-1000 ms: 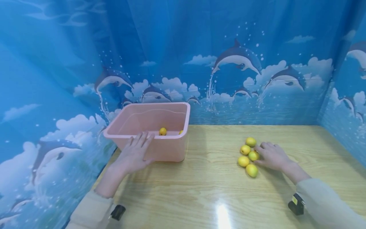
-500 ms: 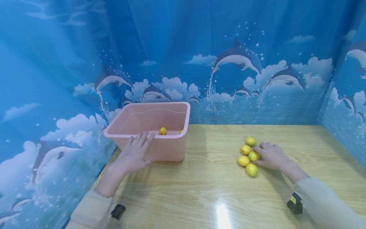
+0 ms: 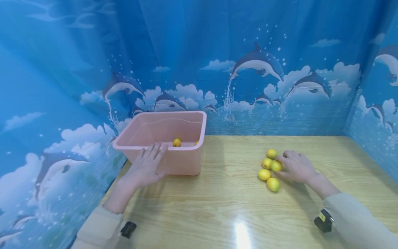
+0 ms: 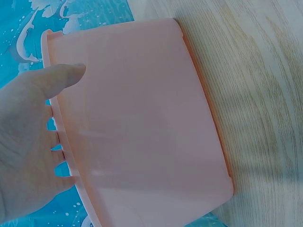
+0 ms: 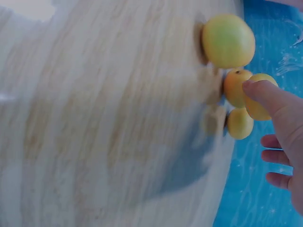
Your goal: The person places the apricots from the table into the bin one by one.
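Note:
My left hand rests at the near rim of a pink plastic bin, its fingers straight over the edge. In the left wrist view the thumb lies against the outer wall. To the right, my right hand pinches a yellow-green lemon, also seen in the right wrist view under the thumb. Around it lie other lemons: one farther back, one at its left, and two in front, a yellow lemon and a greener lemon.
Inside the bin sit a yellow fruit and part of another fruit; the near wall hides some of the floor. The wooden table spans the front. A blue dolphin-print curtain hangs behind and at the sides.
The right hand has risen slightly, and the lemon it pinches has shifted slightly up and away from the front ones. The left hand and the bin have stayed in place.

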Demonstrator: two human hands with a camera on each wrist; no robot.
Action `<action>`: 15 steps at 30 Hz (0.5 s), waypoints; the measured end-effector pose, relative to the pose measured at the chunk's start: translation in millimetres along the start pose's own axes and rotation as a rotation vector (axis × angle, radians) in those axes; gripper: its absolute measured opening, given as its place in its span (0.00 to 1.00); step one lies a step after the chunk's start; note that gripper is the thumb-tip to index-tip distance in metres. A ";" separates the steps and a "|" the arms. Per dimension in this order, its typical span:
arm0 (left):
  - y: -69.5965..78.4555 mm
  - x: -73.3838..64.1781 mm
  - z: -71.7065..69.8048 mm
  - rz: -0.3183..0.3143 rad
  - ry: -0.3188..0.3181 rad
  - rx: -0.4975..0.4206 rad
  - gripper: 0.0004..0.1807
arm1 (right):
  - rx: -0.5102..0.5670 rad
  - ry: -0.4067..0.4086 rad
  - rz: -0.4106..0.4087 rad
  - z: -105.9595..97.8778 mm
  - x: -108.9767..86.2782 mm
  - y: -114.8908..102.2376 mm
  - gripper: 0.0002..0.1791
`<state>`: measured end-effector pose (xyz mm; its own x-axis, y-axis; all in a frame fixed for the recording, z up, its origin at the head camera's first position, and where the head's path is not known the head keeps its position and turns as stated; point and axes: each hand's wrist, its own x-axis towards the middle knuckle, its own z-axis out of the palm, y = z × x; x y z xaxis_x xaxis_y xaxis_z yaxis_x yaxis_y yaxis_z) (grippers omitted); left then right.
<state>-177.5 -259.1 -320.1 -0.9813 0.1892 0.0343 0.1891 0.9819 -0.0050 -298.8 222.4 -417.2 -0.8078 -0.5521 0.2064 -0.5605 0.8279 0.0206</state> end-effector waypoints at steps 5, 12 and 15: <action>-0.5 0.3 0.3 -0.002 -0.005 -0.001 0.47 | 0.001 0.030 -0.009 -8.9 4.1 -7.5 0.29; -0.8 0.5 1.4 -0.002 -0.005 0.001 0.47 | -0.023 0.100 -0.051 -17.7 8.1 -15.9 0.30; -0.5 0.7 1.0 -0.005 -0.004 0.002 0.47 | -0.026 0.131 -0.071 -21.1 11.4 -19.4 0.30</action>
<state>-178.3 -259.4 -321.0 -0.9824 0.1843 0.0304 0.1842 0.9829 -0.0069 -293.3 202.2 -394.6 -0.7347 -0.5931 0.3293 -0.6091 0.7905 0.0649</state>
